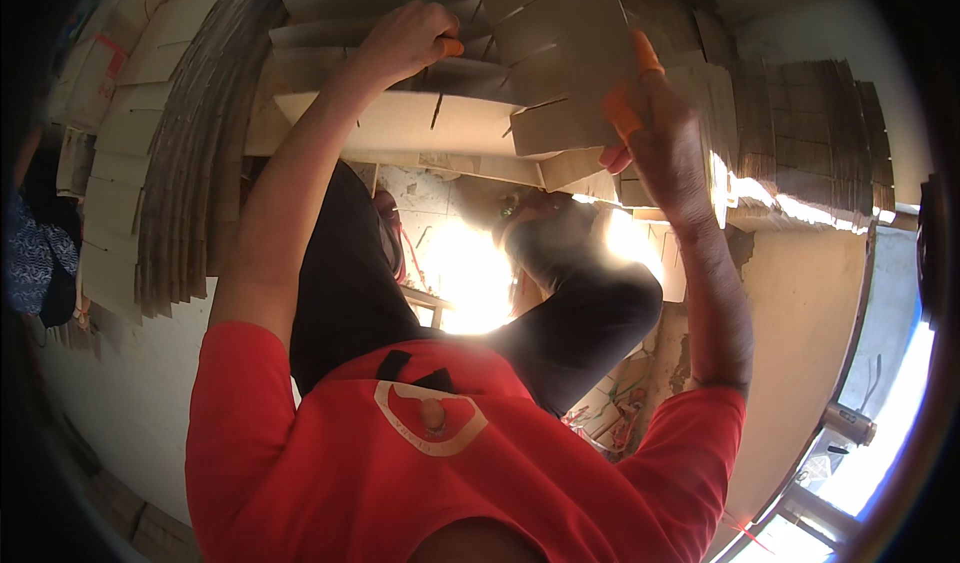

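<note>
My right hand, with orange finger covers on, grips the right edge of a slotted cardboard sheet. That sheet stands tilted, its slots along its left side. My left hand is closed above several upright slotted cardboard strips to the left of the sheet. An orange cover shows on one of its fingers. Whatever is between those fingers, if anything, is hidden. The strips stand in rows across a low work surface in front of my knees.
A tall stack of slotted cardboard rises at the left, with a carton behind it. More stacked cardboard lies at the right. Part of another person's patterned clothing shows at the far left. Bright light glares between my legs.
</note>
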Available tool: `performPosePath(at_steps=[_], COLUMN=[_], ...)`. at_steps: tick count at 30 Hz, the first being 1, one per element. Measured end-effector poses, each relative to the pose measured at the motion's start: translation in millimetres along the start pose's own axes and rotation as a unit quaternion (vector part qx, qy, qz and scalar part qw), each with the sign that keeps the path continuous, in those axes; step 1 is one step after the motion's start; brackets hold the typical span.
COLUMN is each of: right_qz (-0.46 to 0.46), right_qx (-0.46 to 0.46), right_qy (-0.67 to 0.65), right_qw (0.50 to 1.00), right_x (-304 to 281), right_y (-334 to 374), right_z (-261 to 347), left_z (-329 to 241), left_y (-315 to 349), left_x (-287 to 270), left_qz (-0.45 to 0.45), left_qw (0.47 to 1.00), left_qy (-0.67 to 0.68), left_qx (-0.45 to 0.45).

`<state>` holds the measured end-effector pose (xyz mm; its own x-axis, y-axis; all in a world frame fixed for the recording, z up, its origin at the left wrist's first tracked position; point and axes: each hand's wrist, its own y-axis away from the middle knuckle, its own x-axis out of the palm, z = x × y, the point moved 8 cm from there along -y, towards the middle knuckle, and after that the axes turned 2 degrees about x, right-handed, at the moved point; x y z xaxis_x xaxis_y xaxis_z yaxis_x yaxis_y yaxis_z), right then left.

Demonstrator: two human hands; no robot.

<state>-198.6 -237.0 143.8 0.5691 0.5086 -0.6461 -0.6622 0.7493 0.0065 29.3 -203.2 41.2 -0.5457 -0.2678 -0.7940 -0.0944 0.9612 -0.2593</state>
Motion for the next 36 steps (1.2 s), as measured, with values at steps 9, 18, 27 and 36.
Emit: performPosePath(at_steps=[9,18,27,36], right_qz=[-0.019,0.038,0.067,0.127], right_qx=[0.024,0.003,0.022,0.05], right_qy=[-0.037,-0.015,-0.026,0.044], right_qw=[0.999,0.999,0.997,0.99], right_x=[11,12,14,53], right_y=[4,-5,-19,-16], right_z=[-9,-2,1,-36], left_z=[3,10,63,58], left_y=[10,-18,-61,-65], left_x=[8,-30,-1,1], left_qz=[0.02,-0.188,-0.06,-0.109], left_qw=[0.996,0.977,0.975,0.975], left_qy=[0.08,-0.054,-0.211,-0.188], left_qx=[-0.026,0.081,0.019,0.035])
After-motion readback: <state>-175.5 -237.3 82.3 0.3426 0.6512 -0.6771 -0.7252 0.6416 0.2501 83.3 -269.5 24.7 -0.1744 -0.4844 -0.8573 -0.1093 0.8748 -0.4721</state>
